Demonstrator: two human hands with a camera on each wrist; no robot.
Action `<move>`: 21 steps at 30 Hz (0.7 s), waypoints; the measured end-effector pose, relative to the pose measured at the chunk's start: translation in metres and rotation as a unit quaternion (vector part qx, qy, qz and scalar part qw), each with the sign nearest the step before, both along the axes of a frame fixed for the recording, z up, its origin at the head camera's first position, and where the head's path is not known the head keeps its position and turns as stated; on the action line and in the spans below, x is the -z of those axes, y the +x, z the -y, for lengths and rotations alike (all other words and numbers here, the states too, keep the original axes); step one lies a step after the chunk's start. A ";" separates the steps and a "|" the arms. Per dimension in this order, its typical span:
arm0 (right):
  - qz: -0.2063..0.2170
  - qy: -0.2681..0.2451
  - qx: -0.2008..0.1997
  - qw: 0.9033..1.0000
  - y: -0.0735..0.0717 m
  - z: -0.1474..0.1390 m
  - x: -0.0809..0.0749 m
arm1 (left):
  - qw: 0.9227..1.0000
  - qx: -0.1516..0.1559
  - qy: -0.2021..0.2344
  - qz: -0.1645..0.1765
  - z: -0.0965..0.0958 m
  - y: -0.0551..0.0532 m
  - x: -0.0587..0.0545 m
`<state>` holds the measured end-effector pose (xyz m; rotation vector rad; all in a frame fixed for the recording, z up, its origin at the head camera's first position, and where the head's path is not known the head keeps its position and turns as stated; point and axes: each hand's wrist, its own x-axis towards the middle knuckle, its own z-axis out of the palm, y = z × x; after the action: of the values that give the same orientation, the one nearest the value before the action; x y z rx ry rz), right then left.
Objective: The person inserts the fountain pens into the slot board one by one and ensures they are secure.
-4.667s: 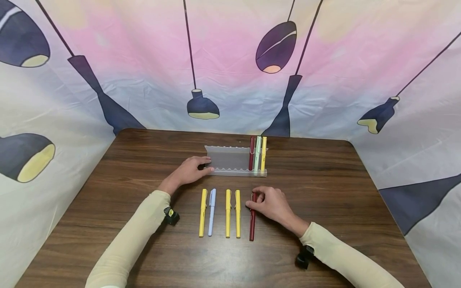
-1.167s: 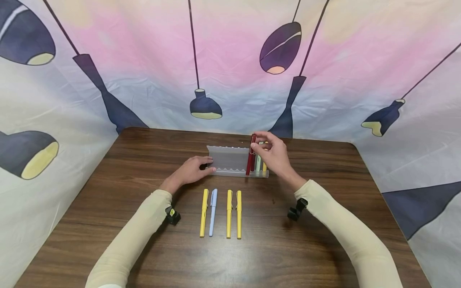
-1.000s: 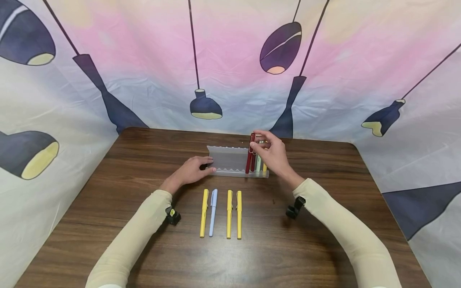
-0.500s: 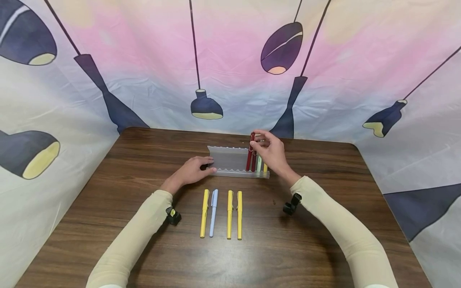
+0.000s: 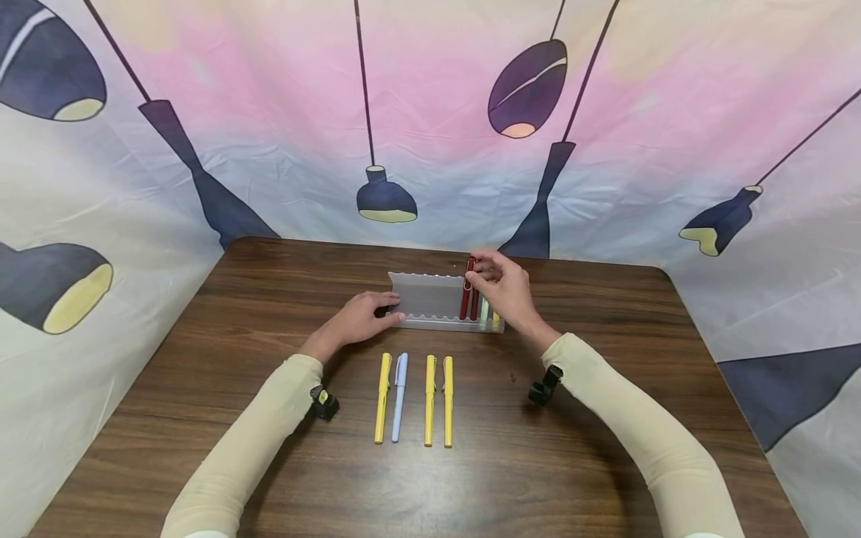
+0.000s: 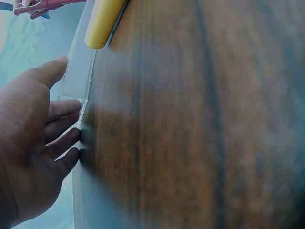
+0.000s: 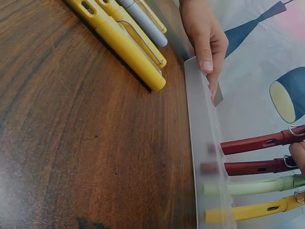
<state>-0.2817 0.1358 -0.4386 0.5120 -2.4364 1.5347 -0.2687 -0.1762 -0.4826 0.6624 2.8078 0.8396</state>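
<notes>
While left hand [image 5: 356, 317], spread, touches rack [image 5: 427, 297] beside it | right hand [image 5: 509, 294] pinches red pen [image 5: 464, 304], apparently seating it | release seems due

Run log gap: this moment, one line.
left hand: touches rack; right hand: holds leftmost red pen; table: three yellow pens, blue pen

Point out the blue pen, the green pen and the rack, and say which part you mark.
Blue pen [image 5: 398, 404], head view, on its barrel.
Green pen [image 7: 255, 187], right wrist view, on its barrel.
Rack [image 5: 428, 297], head view, on its bare back panel.
</notes>
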 end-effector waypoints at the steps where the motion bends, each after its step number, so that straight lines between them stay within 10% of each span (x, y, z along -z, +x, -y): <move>1: 0.001 0.001 -0.003 1.000 0.000 0.000 0.000 | 1.000 0.000 0.000 0.000 0.000 0.000 0.000; 21: -0.017 0.051 0.014 0.998 0.003 0.001 -0.002 | 1.000 -0.001 -0.002 0.006 -0.001 0.001 -0.002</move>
<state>-0.2792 0.1345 -0.4367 0.5155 -2.4955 1.3844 -0.2676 -0.1756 -0.4810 0.6516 2.8003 0.8349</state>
